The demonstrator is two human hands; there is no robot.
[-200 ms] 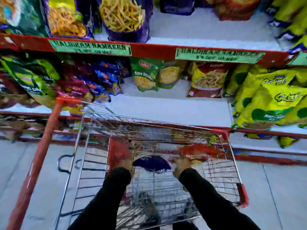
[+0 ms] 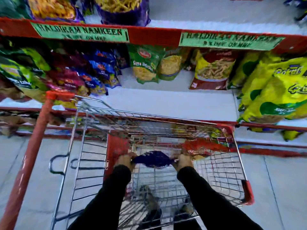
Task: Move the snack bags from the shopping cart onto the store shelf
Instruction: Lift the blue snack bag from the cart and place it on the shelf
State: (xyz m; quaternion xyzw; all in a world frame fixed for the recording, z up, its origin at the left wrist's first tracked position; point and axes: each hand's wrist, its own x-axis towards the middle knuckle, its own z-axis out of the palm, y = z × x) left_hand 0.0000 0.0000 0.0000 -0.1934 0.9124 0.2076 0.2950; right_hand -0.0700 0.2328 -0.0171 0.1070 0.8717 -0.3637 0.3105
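Plainly, the worry here is the lift: both hands reach down inside the shopping cart point(image 2: 239, 156), the left hand point(image 2: 125, 161) and the right hand point(image 2: 183, 161) each with fingers curled shut on an end of a dark blue snack bag point(image 2: 153, 159), and a soft bag held by its ends could sag, catch on the cart's wire front wall on its way up, or slip from one side if the hold is shallow. The picture is too blurred to judge how deep either hold is. The bag sits low in the cart, well apart from the store shelf point(image 2: 166, 103). Beside the right hand lies a red snack bag point(image 2: 201, 146), also in the cart. The shelf has a bare white stretch in the middle, with green, blue and yellow bags standing around it.
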